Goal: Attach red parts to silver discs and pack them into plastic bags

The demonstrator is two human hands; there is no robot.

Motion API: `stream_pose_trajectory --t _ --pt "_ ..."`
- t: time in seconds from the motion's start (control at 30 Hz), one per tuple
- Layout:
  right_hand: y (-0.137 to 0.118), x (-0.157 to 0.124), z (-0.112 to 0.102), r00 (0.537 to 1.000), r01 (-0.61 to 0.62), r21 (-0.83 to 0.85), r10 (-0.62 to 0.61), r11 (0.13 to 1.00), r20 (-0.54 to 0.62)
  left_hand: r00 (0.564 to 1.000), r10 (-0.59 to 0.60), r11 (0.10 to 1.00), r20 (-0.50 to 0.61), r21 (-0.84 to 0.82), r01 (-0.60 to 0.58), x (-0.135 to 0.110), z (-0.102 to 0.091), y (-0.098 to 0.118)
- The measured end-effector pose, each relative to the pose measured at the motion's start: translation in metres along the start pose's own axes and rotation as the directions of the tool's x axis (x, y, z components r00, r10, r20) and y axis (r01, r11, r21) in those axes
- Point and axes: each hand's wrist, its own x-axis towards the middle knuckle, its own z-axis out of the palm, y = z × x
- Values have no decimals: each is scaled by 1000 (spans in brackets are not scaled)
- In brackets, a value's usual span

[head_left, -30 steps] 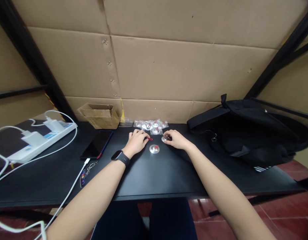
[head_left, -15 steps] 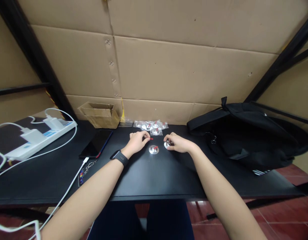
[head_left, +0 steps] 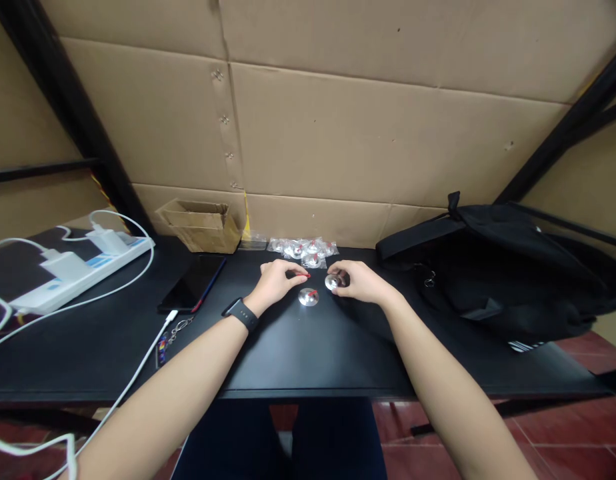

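Observation:
My left hand (head_left: pixel 278 283), with a black watch on the wrist, is closed in a pinch on a small red strip (head_left: pixel 303 274). My right hand (head_left: pixel 358 283) is closed on a small round silver disc (head_left: pixel 331 282), held just above the black desk (head_left: pixel 308 347). Between the two hands a second silver disc (head_left: pixel 309 297) with a red strip on it lies flat on the desk. Behind the hands, by the cardboard wall, lies a pile of clear bags (head_left: pixel 303 250) holding several more such discs.
A black phone (head_left: pixel 193 285) lies left of my left hand, with a small cardboard box (head_left: pixel 202 225) behind it. A white power strip (head_left: pixel 73 270) with chargers and white cables sits at the far left. A black backpack (head_left: pixel 508 273) fills the right side. Keys (head_left: pixel 171 337) lie near the front.
My right hand has lifted its silver disc slightly and drawn it a little toward the left hand. The left hand's red strip has shifted a little to the right. The view has tilted slightly.

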Motion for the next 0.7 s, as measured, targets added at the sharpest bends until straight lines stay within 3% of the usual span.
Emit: stream_pose_trajectory --t 0.23,0.53,0.7 --pt "-24 9 23 955 173 370 -64 913 -289 994 47 991 -95 -120 -59 -2 4 9" --pt "-44 11 33 934 209 423 -51 882 -355 984 79 961 -159 -252 -118 -1 7 14" --pt "-43 11 37 927 237 507 -37 829 -372 981 89 967 -175 -219 -127 -4 9 14"
